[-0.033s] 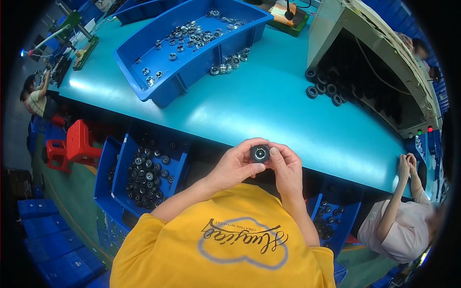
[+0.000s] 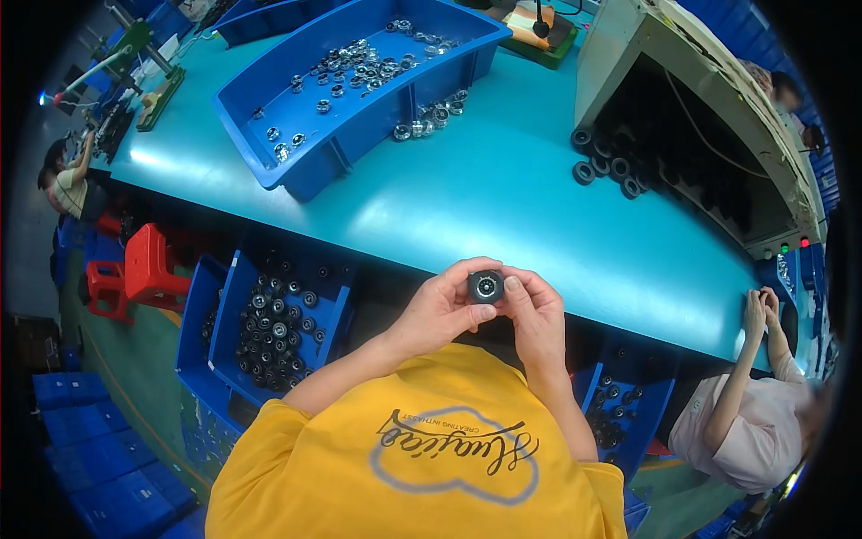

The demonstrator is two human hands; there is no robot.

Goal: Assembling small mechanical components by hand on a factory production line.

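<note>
Both my hands hold one small black round wheel with a shiny metal centre, just above the near edge of the teal table. My left hand grips it from the left with thumb and fingers. My right hand pinches it from the right. The wheel's flat face points up at the camera. My yellow shirt fills the lower middle of the view.
A large blue tray of small metal rings stands at the back, with loose rings beside it. Black wheels lie by a grey machine. Below the table, blue bins hold black wheels. A red stool stands at left; a co-worker sits at right.
</note>
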